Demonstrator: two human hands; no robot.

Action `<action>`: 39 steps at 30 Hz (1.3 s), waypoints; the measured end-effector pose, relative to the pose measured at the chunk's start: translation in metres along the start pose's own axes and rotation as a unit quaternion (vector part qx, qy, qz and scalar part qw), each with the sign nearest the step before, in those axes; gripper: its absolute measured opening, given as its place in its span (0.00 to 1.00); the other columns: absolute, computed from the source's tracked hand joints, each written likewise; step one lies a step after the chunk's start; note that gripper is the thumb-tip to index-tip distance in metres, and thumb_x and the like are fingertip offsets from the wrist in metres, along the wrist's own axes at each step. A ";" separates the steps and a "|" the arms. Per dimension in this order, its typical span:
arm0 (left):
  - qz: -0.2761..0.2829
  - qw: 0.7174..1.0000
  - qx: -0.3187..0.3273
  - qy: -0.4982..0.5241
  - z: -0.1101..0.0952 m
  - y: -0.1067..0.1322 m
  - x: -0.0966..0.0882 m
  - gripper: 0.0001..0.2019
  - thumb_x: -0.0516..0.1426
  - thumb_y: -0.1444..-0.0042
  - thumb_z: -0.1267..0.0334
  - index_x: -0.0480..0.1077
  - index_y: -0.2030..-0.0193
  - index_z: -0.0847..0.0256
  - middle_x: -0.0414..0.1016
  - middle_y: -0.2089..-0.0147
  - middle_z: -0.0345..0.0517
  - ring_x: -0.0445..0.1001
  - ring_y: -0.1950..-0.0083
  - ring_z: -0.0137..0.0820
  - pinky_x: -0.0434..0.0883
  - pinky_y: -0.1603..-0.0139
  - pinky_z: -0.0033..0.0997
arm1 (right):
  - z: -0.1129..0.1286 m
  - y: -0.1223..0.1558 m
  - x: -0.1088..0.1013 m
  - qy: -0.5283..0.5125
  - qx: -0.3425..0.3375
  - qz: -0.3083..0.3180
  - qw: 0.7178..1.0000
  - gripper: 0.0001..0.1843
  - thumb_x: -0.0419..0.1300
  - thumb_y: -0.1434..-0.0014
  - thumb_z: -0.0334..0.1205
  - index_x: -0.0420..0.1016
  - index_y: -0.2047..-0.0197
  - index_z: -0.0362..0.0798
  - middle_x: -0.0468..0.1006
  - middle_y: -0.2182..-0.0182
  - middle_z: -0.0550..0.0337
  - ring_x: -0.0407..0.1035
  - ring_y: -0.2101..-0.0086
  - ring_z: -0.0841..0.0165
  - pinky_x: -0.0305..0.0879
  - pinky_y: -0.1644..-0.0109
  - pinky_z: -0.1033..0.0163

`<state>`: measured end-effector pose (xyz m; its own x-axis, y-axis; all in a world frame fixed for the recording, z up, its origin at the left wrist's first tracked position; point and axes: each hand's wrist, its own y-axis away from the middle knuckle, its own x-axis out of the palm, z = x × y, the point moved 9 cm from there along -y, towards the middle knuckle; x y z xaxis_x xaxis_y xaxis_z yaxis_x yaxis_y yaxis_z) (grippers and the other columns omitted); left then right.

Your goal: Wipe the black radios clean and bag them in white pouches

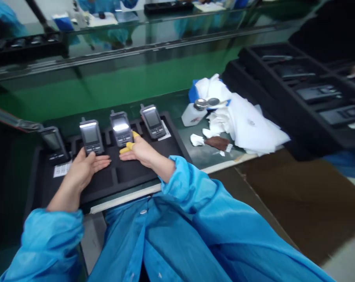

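Tray (107, 184), 12 o'clock: far row filled, four handsets (120, 129) upright; near row holds none that I can see. My left hand (85, 168) and right hand (140, 152) lie flat, fingers extended, gripping nothing, just below the middle handsets.

Legible text: none. White label (61, 169) at the left end of the black tray (107, 184) carries dark print too small to read; a second white label (166, 132), beside the rightmost handheld device (153, 121), is blurred in the same way. White cloth (254, 133) on the table (192, 154) bears one faint round mark (250, 122), unreadable, and the device screens show glare with no characters to make out.
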<state>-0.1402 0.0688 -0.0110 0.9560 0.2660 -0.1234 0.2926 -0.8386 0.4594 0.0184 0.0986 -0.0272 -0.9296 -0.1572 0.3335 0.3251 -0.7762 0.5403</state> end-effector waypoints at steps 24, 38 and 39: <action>0.097 0.657 0.528 -0.529 -0.011 0.096 0.202 0.30 0.51 0.39 0.46 0.66 0.42 0.72 0.64 0.36 0.65 0.59 0.33 0.51 0.55 0.35 0.63 | 0.121 0.079 -0.143 0.700 -0.394 -0.218 0.554 0.18 0.50 0.42 0.29 0.80 0.57 0.49 0.76 0.64 0.53 0.67 0.64 0.65 0.63 0.61 0.60; 0.044 0.674 0.478 -0.561 -0.007 0.084 0.204 0.38 0.44 0.39 0.40 0.63 0.39 0.77 0.61 0.34 0.66 0.59 0.33 0.49 0.52 0.32 0.55 | 0.099 0.033 -0.072 0.740 -0.542 0.031 0.397 0.14 0.50 0.34 0.37 0.77 0.55 0.55 0.77 0.60 0.61 0.60 0.53 0.66 0.50 0.56 0.56; 0.045 0.674 0.479 -0.560 -0.008 0.084 0.204 0.38 0.44 0.39 0.40 0.63 0.39 0.77 0.61 0.35 0.66 0.60 0.33 0.49 0.52 0.32 0.54 | 0.094 0.041 -0.073 0.737 -0.558 0.044 0.379 0.13 0.51 0.35 0.36 0.77 0.56 0.54 0.77 0.61 0.61 0.60 0.53 0.66 0.50 0.55 0.56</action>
<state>0.0797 0.0562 0.0091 0.2288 0.1178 -0.9663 -0.4029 -0.8922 -0.2041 0.1156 0.1358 0.0437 -0.2795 0.2549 -0.9257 0.8547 -0.3732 -0.3608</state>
